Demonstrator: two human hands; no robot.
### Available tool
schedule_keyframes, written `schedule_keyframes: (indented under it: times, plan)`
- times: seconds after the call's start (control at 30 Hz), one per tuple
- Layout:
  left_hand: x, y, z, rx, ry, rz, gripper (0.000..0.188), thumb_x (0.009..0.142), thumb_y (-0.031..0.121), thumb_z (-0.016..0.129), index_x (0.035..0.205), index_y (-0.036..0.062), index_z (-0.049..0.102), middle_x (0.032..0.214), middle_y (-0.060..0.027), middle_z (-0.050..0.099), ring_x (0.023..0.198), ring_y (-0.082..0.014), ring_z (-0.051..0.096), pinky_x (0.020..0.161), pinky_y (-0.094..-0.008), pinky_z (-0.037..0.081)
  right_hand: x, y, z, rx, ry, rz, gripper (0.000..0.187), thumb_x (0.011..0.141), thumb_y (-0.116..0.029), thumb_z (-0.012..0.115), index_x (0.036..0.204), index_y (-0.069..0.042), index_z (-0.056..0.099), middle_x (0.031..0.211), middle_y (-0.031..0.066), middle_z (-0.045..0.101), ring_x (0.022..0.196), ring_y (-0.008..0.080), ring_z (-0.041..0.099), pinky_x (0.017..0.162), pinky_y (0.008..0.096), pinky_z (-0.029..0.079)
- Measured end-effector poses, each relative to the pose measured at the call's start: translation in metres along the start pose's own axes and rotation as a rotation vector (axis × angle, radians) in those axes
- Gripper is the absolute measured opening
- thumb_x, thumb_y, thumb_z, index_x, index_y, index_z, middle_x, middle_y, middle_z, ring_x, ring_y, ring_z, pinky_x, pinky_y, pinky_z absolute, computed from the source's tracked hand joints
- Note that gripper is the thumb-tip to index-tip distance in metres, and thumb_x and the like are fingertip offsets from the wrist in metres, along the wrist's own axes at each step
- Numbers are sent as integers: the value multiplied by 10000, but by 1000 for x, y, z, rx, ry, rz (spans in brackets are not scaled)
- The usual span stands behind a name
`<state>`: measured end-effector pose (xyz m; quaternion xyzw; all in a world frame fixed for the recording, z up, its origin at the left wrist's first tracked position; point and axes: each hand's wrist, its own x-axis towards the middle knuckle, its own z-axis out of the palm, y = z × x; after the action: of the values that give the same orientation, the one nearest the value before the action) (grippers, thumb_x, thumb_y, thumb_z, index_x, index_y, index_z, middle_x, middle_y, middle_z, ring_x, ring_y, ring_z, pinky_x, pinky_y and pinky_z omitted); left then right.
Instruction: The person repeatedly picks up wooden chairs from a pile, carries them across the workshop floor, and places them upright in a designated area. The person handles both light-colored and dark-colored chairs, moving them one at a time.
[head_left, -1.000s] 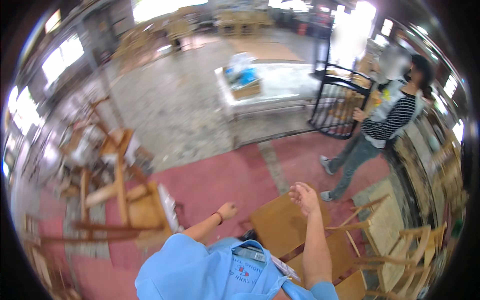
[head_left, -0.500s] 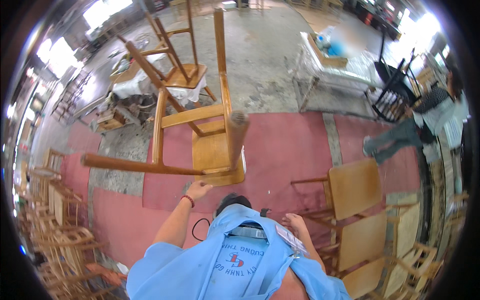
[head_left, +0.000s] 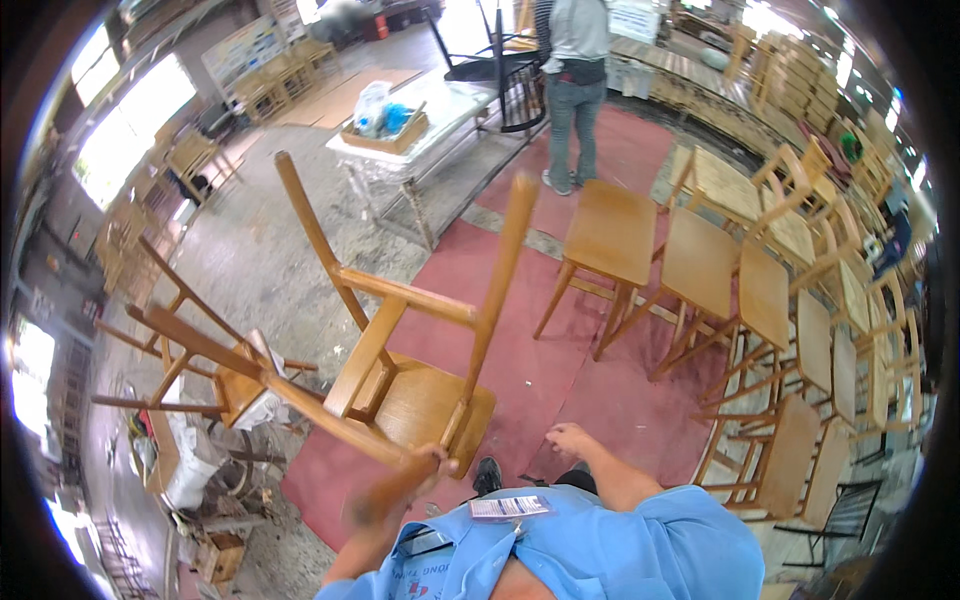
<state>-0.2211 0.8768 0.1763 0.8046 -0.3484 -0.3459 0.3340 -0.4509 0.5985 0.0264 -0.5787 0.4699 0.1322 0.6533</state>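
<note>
An upside-down wooden stool (head_left: 425, 405) is in front of me, its brown seat low and its long legs pointing up and outward. My left hand (head_left: 432, 464) is closed around a leg close to the seat, and that leg comes toward me, blurred. Part of the hand is hidden by the leg. My right hand (head_left: 572, 440) hangs over the red mat to the right of the stool, empty, with its fingers loosely bent and apart. It touches nothing.
A second upturned stool (head_left: 240, 385) is at left. Several upright stools (head_left: 612, 230) line the right side. Farther off, a wrapped table (head_left: 400, 165) bears a shallow box (head_left: 385, 137). A person in jeans (head_left: 575, 120) stands by a black chair (head_left: 520, 92). Red mats (head_left: 520, 300) cover the floor.
My view has swung to the right, bringing the row of stools and the standing person further in. My left hand has moved from beside the stool's seat onto its leg.
</note>
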Motion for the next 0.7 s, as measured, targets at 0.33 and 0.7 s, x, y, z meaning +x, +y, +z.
schedule_keyframes:
  times: [0.33,0.7]
  plan:
    - [79,247,-1,-588,274,398,319,872,281,644,654,75,535,557,10,495,523,-100,471,506,-283,391,-120,113,8,673,233,28,565,870,-457,579,1227,-24,514,1062,145,611,855,261,600,721,400,511]
    - [-12,352,92,-1408,-193,161,312,900,285,600,686,141,424,587,26,431,527,-104,440,543,-288,434,-255,258,-58,1667,58,-903,793,819,-715,425,1300,-85,459,1215,116,544,1062,304,532,896,488,438]
